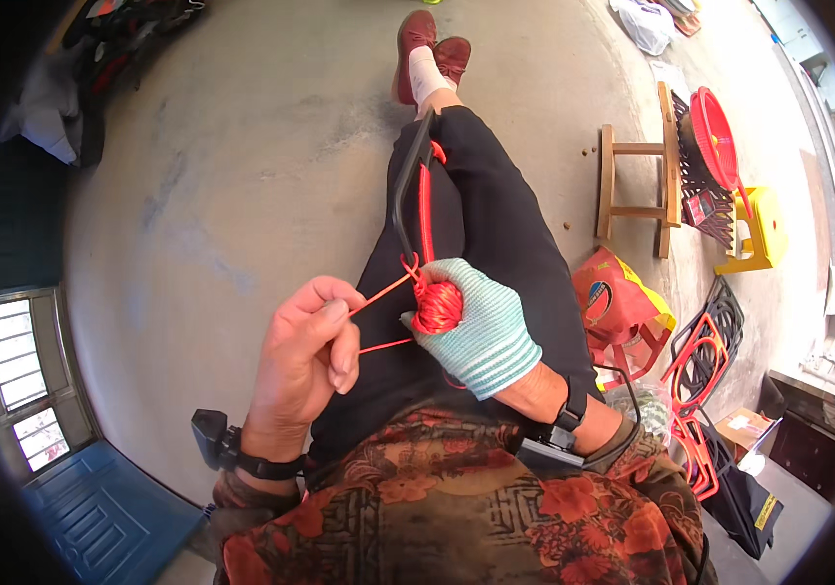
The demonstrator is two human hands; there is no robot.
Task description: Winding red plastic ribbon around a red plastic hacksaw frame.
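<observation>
Head view. Left hand (302, 341), bare: its grip is pinching the red cord (379, 294) between thumb and fingers, and a strand is running taut up to a knot at the lower end of the black frame (400, 207). A second strand is running from the lower fingers across to the right hand (476, 327). Right hand, in a striped pale green glove: its grip is closing round the red ball (438, 308) of cord, thumb below, just beneath the knot. The frame is lying lengthwise over the black trousers (510, 195), its inner side carrying a red wrapping (426, 210).

Surroundings: red shoes (416, 44) are resting on the floor (213, 195), one behind the other. On the right, a wooden stool (671, 166) is lying near a red basket (713, 136) and a yellow stool (762, 234); a red bag (613, 292) is sitting beside the legs. At lower left a blue panel (105, 507) is showing.
</observation>
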